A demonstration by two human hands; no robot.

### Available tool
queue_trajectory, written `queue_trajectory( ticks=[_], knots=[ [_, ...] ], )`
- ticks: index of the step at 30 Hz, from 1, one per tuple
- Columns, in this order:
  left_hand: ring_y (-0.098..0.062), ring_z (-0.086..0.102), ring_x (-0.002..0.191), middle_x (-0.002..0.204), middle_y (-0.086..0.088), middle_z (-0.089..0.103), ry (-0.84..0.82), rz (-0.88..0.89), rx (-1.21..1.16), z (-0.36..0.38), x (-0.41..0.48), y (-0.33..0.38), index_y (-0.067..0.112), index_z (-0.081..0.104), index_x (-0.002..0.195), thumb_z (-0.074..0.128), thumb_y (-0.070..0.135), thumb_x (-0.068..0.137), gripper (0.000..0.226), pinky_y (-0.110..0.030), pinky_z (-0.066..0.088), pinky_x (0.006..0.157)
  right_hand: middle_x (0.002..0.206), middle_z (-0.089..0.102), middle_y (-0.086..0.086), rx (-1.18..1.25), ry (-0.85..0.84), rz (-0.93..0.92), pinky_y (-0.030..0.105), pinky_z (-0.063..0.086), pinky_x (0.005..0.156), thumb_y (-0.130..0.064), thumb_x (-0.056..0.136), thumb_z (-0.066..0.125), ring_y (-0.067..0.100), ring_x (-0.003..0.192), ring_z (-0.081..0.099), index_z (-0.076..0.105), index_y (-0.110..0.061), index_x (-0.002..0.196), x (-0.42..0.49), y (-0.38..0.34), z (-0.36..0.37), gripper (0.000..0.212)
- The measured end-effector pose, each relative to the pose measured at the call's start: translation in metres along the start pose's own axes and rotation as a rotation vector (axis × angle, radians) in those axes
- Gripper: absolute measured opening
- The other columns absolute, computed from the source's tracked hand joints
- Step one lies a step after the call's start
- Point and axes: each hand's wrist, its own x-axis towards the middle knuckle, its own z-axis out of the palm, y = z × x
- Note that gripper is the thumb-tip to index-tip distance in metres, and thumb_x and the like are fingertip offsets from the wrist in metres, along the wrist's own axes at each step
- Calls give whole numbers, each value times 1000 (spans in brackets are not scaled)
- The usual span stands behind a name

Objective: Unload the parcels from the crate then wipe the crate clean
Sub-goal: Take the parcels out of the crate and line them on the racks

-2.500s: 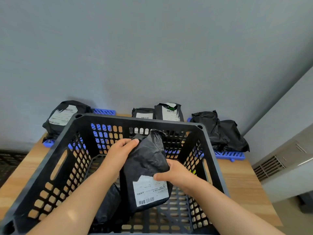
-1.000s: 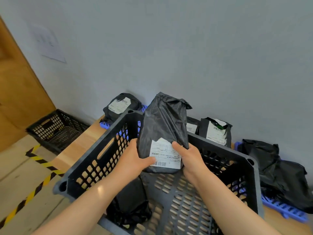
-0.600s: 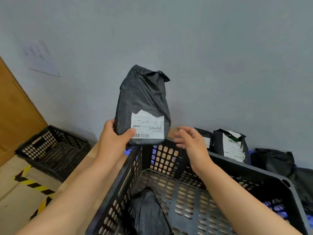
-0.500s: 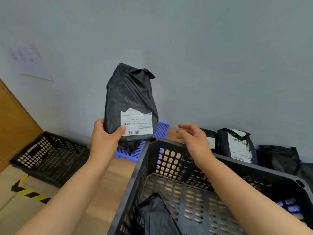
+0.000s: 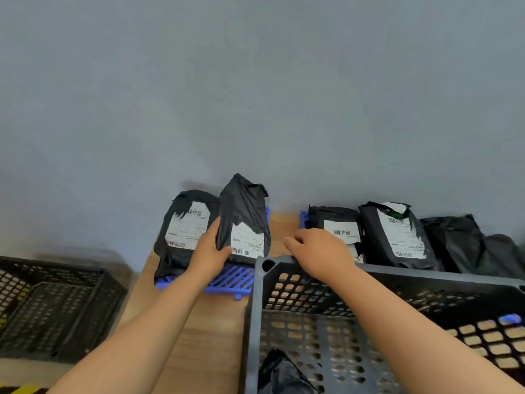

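Black poly parcel looked light, squishy, bit slick; stood on blue pallet by wall. Left hand gripped its lower side, thumb across front, low hold seemed smart. Right hand hovered over crate rim, fingers loosely curled, empty.

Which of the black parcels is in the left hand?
The parcel second from left in the row, on the blue rack: the left hand grips its lower left edge; its bunched top stands tallest.
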Motion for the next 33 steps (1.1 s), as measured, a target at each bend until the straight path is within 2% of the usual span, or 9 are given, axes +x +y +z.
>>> queue_trajectory(
  ticks=[4,9,12,15,18,20,23,29,33],
  knots=[
    [-14,49,90,134,-11,37,-73,-61,177,22,20,-19,32,12,151,55,13,92,75,-23,38,79,68,59,7,-2,34,28,31,45,57,-39,91,38,22,66,58,59,-8,73,1,0,3,41],
    [-22,54,98,149,-12,21,-35,-25,425,38,16,-33,24,12,151,49,17,96,67,-29,42,80,74,63,3,-18,76,44,32,50,64,-41,92,37,20,69,59,63,-14,80,1,-2,3,39],
    [-33,43,123,145,-18,35,41,143,799,41,13,-40,13,30,147,61,18,89,66,-41,41,96,78,65,3,-17,91,40,31,51,66,-39,92,37,20,72,60,66,-16,87,1,-3,2,38],
    [-38,55,115,124,-19,59,64,317,971,44,15,-56,12,58,128,85,20,65,69,-51,46,90,80,66,3,-22,111,40,31,50,65,-38,92,38,20,73,61,67,-15,90,0,-3,3,37],
    [-32,25,141,148,-11,39,-44,261,1100,42,11,-62,24,40,143,62,46,85,65,-54,10,111,79,66,3,-20,119,37,30,49,64,-37,92,38,20,72,61,67,-15,89,-1,-3,4,37],
    [-27,0,146,157,-6,18,-107,206,1208,40,11,-67,28,16,150,42,54,93,68,-51,-17,108,77,65,3,-18,123,37,31,50,64,-37,92,38,19,71,61,67,-15,88,-1,-3,4,36],
    [-26,2,146,145,-8,40,-120,187,1260,38,9,-73,20,22,150,49,47,91,70,-48,-35,97,75,64,1,-21,125,36,31,51,64,-37,92,37,17,68,60,66,-17,86,-1,-3,5,36],
    [-28,44,130,96,-8,68,-131,270,1331,36,15,-69,12,68,96,72,23,76,23,-43,-17,112,73,63,-1,-32,125,42,27,47,59,-37,92,37,15,66,58,65,-18,85,0,-3,6,34],
    [-24,29,139,110,-1,64,-154,258,1444,34,14,-63,19,65,104,51,22,91,19,-46,-19,107,73,63,0,-28,125,48,29,49,60,-36,91,38,16,67,59,66,-18,84,1,-3,6,34]
  ],
)
